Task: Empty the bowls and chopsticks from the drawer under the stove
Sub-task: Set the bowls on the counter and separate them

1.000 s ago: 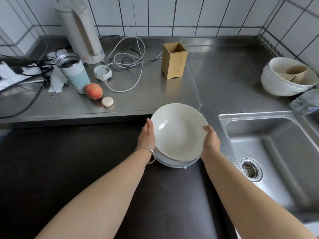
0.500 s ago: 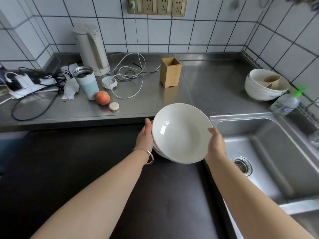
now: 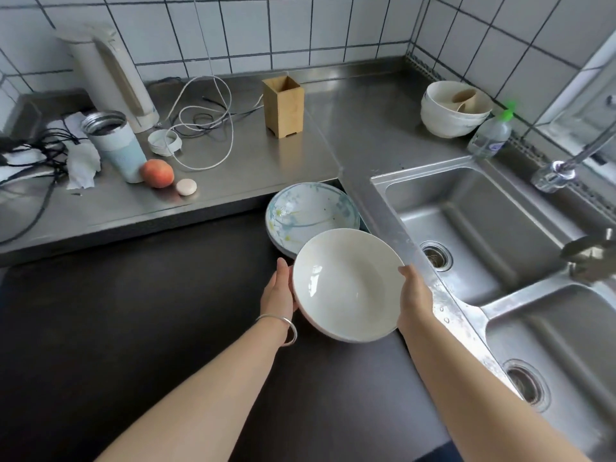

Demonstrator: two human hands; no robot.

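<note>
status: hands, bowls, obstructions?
Left hand and right hand grip white bowl by opposite rims. Floral plates just behind it. Nothing blocking.

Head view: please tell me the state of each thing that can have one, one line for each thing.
White bowl: lifted, held at both sides of its rim.
Left hand: holds the bowl's left rim.
Right hand: holds the bowl's right rim.
Floral plates: stacked, lying beyond the bowl.
Tumbler: upright, lid off.
Tumbler lid: lying on the counter.
Wooden holder: upright, looks empty.
Bowls by the sink: stacked.
</note>
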